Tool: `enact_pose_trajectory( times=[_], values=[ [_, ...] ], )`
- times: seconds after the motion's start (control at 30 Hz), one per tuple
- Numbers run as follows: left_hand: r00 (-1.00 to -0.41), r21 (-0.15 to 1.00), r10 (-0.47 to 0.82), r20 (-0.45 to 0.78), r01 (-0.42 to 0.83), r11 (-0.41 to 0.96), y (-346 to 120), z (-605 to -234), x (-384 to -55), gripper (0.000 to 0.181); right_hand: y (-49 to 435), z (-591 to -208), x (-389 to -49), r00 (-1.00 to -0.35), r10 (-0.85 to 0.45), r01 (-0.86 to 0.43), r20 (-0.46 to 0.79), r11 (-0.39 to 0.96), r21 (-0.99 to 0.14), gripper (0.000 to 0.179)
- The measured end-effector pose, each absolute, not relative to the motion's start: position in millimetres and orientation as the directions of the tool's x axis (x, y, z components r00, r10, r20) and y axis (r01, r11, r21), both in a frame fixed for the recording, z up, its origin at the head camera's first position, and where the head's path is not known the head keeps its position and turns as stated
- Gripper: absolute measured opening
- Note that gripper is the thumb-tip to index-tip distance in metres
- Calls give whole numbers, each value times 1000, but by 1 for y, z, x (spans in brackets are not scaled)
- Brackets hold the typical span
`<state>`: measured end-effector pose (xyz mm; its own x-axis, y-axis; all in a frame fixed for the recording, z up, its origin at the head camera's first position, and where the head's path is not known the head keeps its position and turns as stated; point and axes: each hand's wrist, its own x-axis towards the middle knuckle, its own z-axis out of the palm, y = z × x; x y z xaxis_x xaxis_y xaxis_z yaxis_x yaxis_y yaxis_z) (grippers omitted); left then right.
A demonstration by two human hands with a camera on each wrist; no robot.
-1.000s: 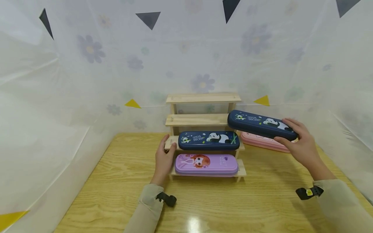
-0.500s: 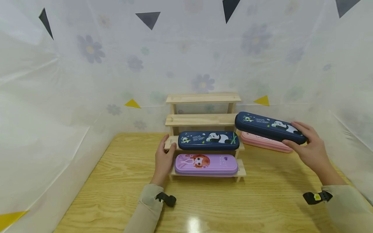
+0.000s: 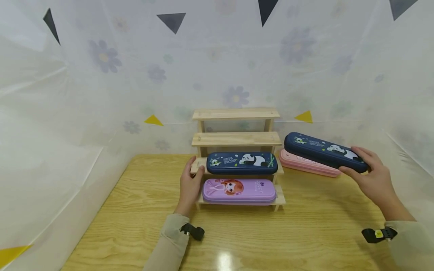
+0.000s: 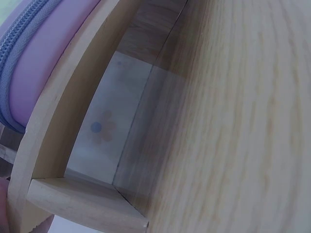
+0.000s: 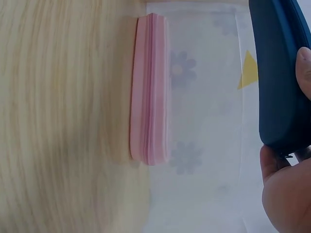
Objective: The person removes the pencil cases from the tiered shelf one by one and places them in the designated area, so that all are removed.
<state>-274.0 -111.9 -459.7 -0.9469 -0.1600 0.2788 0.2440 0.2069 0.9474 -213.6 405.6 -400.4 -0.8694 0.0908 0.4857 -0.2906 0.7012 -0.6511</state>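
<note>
In the head view my right hand [image 3: 373, 180] grips the right end of a dark blue panda pencil case [image 3: 322, 151], held in the air and sloping down to the right. The right wrist view shows the side of this blue case [image 5: 282, 82] with the thumb on it. My left hand [image 3: 190, 188] holds the left end of a stepped wooden display stand [image 3: 237, 139]. A second blue panda pencil case [image 3: 230, 162] lies on the stand's second step from the front. On the lowest step rests a purple pencil case [image 3: 251, 191] with a girl's picture.
A pink pencil case [image 3: 312, 165] lies on the table right of the stand, partly covered in the head view by the held case. Behind the wood-grain table [image 3: 271, 237] hangs a whitish flowered sheet [image 3: 210, 67], which also encloses the sides.
My right hand has carried the blue panda pencil case right and slightly down, away from the stand, uncovering the third step's right end. The left hand has stayed at the stand.
</note>
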Motion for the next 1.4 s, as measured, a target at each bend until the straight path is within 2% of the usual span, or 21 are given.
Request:
enact_pose_trajectory(
  times=[0.27,0.63,0.93,1.4],
  values=[
    [-946,947,-173,274,235,217,-112,-457,-276,57,414,-409,-216,-904,83,-222,418,746,-628,75],
    [-944,944,-174,280,238,229,-111,-459,-276,55,420,-426,-221,-941,36,-180,337,788,-588,87],
    [-943,945,-173,283,244,217,-111,-459,-276,56,422,-440,-225,-947,-15,-215,321,770,-600,88],
    [-944,948,-176,278,239,211,-110,-458,-275,55,422,-450,-229,-971,-34,-164,238,816,-554,93]
  ],
)
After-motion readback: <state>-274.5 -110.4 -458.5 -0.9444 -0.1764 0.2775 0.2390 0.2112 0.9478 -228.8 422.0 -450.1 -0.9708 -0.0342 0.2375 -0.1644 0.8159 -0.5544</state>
